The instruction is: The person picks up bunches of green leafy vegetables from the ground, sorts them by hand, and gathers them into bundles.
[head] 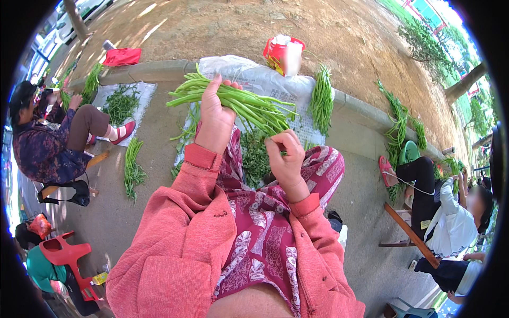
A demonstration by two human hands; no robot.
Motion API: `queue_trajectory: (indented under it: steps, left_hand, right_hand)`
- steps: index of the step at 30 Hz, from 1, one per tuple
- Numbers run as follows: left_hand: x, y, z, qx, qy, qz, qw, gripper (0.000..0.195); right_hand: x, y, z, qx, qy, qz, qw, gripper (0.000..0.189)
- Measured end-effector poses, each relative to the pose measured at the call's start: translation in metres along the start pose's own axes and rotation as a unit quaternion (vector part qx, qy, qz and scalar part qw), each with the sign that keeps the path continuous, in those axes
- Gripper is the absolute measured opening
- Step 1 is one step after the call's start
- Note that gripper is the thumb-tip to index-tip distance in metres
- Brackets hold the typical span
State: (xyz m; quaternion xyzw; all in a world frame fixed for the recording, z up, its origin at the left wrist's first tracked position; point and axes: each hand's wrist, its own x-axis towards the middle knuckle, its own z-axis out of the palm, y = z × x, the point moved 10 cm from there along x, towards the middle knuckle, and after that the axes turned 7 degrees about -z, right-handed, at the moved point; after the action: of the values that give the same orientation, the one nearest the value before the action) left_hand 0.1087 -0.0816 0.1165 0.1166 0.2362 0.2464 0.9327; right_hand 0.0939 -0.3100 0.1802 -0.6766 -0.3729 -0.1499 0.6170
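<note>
My left hand (216, 111) grips a thick bunch of long green vegetable stems (254, 104), its thumb on top and fingertips showing on the far side. The stems lie nearly level, their tips slanting down to the right. Just below those tips is my right hand (287, 159), its fingers curled and thumb against the forefinger; whether something is pinched there is hard to see. Between my knees, a heap of loose green leaves (254, 157) lies under both hands. A white woven sack (274, 84) is spread beyond, with another bunch of stems (321, 101) at its right side.
A red bag (274, 59) stands past the stone curb (358, 107). To the left, a seated person (51, 123) works beside a leaf-covered sheet (145, 93); a leafy bunch (134, 169) lies on the pavement. Another person sits right on a wooden stool (411, 234), near a green basin (409, 152).
</note>
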Motion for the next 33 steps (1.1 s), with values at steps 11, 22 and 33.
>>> queue_trajectory:
  steps: [11, 22, 33]
  left_hand:
    - [0.005, 0.017, -0.005, -0.018, 0.022, 0.027, 0.999, 0.017]
    - [0.003, -0.008, -0.003, 0.001, -0.009, -0.006, 1.0, 0.015]
    - [0.001, -0.016, -0.002, 0.002, -0.014, -0.023, 1.0, 0.015]
  right_hand:
    - [-0.004, 0.003, 0.01, -0.13, -0.098, 0.037, 0.986, 0.02]
    - [0.009, -0.005, 0.014, -0.187, -0.034, -0.032, 0.981, 0.017]
    - [0.009, -0.017, 0.014, -0.025, -0.05, -0.003, 0.998, 0.013]
